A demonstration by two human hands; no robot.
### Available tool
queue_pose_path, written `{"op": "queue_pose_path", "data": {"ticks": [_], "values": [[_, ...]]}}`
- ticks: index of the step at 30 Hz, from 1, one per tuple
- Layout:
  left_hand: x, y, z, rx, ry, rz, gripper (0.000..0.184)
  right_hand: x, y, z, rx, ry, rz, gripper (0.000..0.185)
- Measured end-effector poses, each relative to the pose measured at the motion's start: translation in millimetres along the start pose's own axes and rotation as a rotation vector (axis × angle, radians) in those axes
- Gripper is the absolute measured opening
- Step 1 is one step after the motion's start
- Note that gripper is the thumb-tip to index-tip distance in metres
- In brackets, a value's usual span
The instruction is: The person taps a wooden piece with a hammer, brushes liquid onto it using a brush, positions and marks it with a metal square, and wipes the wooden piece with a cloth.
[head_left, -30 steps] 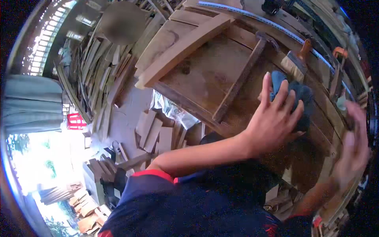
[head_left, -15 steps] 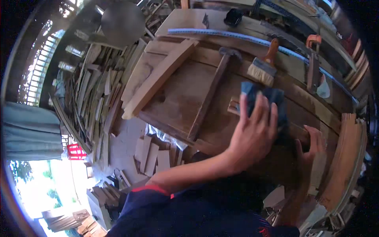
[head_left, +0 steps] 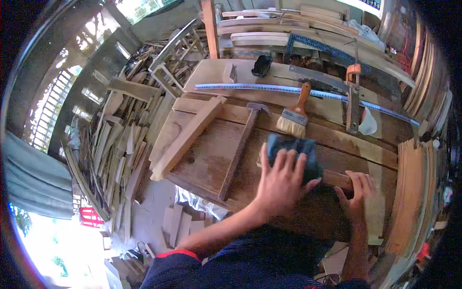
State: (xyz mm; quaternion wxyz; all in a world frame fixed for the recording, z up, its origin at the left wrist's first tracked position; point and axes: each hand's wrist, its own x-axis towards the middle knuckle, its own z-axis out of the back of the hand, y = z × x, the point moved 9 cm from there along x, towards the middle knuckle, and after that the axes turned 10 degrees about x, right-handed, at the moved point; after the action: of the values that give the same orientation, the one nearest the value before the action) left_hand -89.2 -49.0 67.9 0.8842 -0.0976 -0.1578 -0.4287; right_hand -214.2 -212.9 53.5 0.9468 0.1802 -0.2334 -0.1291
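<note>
My left hand (head_left: 280,185) presses on a dark blue cloth (head_left: 308,153), its fingers spread over it, on top of a brown wooden piece. To its right, my right hand (head_left: 358,190) grips the end of that wooden piece (head_left: 335,178), thumb toward me and fingers beyond. Just past the cloth lies a wide brush (head_left: 293,123) with an orange-brown handle. A hammer (head_left: 239,149) rests on the planks left of my left hand, and farther left a thick light wooden bar (head_left: 187,137) lies slanted.
A blue measuring tape (head_left: 269,87) crosses the bench (head_left: 211,72). Beyond it are a black container (head_left: 262,66) and a saw blade (head_left: 315,77). An orange clamp (head_left: 353,96) stands at the right, near stacked thin boards (head_left: 409,192). Scrap wood (head_left: 113,159) is heaped at left.
The view has shifted, showing more of the bench's far side. My right hand has come from the far right onto the wooden piece. My left hand stays on the cloth.
</note>
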Motion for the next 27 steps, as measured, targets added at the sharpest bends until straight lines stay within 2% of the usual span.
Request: {"op": "queue_pose_path", "data": {"ticks": [3,5,12,14,20,23,27], "values": [[0,-31,-6,-0.063,-0.049,-0.065,0.068,0,-2,-1,0.01,0.062,-0.037,0.056],[0,-38,-11,-0.091,-0.029,-0.075,0.071,0,5,3,-0.046,0.025,-0.017,0.054],[1,22,15,-0.059,-0.041,0.021,0.064,0,8,9,-0.053,0.031,-0.038,0.054],[3,20,13,-0.045,-0.046,0.029,0.064,1,12,11,-0.062,0.038,-0.058,0.053],[9,-46,-14,-0.136,0.005,-0.071,0.069,-4,2,9,-0.061,0.049,-0.045,0.053],[6,-36,-9,-0.228,-0.054,-0.061,0.066,-2,4,11,-0.08,0.033,-0.017,0.054],[-1,15,5,-0.083,-0.045,0.036,0.057,-3,7,10,-0.044,0.01,-0.048,0.053]]}}
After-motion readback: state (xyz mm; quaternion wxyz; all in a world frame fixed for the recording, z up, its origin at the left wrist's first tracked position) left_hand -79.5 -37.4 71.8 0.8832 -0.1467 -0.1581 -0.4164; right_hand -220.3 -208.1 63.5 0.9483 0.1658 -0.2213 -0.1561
